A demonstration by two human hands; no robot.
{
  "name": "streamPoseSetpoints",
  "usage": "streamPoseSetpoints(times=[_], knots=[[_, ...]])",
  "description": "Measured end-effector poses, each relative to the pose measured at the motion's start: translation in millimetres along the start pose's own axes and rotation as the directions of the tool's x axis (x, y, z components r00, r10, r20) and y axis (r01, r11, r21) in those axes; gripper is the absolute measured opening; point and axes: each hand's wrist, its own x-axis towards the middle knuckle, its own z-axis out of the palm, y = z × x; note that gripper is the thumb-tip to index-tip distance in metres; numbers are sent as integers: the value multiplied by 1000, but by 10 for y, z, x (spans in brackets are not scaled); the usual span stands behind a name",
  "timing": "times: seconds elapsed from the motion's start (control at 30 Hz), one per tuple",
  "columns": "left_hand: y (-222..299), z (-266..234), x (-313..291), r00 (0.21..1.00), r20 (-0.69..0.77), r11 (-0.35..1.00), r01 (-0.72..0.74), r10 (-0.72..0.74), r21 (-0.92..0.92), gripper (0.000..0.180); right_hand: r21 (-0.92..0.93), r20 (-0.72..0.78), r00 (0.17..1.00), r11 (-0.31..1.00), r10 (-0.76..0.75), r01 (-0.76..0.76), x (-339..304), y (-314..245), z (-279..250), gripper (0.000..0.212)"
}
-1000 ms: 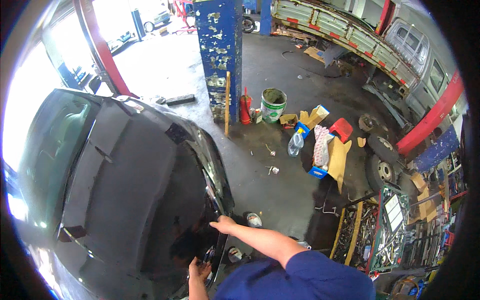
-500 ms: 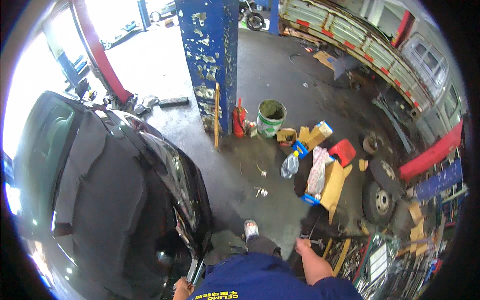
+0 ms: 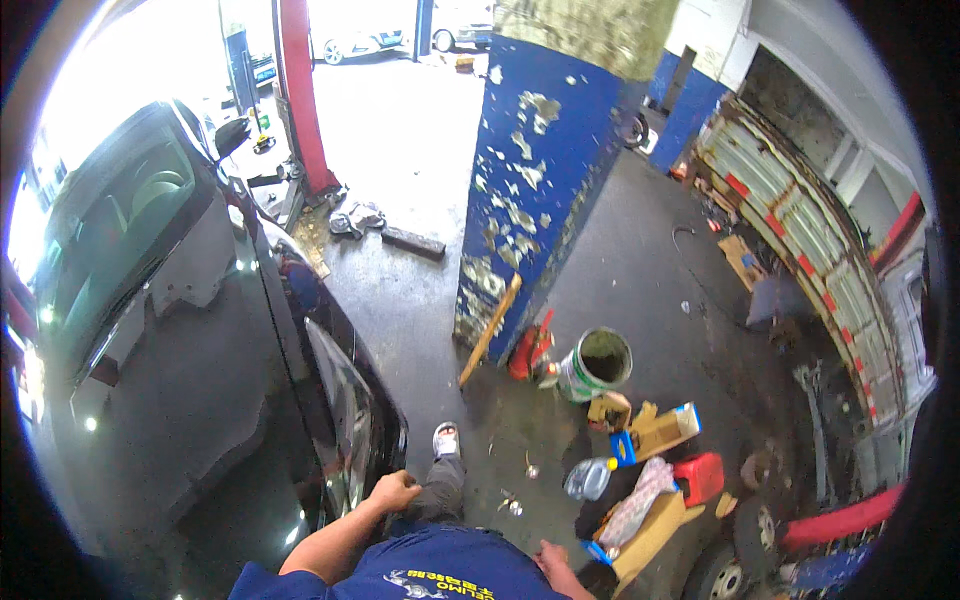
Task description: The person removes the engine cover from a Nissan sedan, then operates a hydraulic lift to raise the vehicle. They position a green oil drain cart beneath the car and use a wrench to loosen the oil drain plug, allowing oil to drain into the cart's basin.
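Observation:
My left hand (image 3: 395, 491) hangs with its fingers curled in, next to the front corner of a black car (image 3: 250, 430). Nothing shows in it, and I cannot see it touching the bodywork. Low by my body, my right hand (image 3: 552, 556) has its fingers mostly hidden, so its grip does not show. Several things lie on the floor before my right hand: small metal parts (image 3: 511, 503), a clear plastic jug (image 3: 590, 479) with a yellow cap, and an opened cardboard box (image 3: 645, 535) with a pinkish cloth (image 3: 637, 502) on it.
A peeling blue pillar (image 3: 540, 180) rises ahead, with a wooden stick (image 3: 490, 332) leaning on it. Beside it stand a red fire extinguisher (image 3: 531, 350) and a bucket (image 3: 597, 366). A red canister (image 3: 700, 478) and wheels (image 3: 722, 575) lie right. A truck bed (image 3: 800, 240) is beyond.
My view has turned and I have stepped forward along the car toward the pillar. My left hand has come up from the car's front edge; my right hand has left the tools at the right.

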Motion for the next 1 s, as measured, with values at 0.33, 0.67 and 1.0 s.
streamPoseSetpoints(times=[0.33, 0.67, 1.0], knots=[[667, -1873, 2132, 996, -82, 999, 18, -20, -31, 52, -510, 101, 934, 788, -344, 346, 768, -4379, 756, 52], [751, -3360, 3917, 962, -166, 893, 129, -219, -432, 51, -436, 456, 640, 472, -618, 766, 1006, -8388, 2831, 45], [1208, -5565, 6392, 999, -26, 986, 19, -23, -164, 50, -61, 598, 673, 812, -436, 580, 1549, -10889, 4677, 30]])
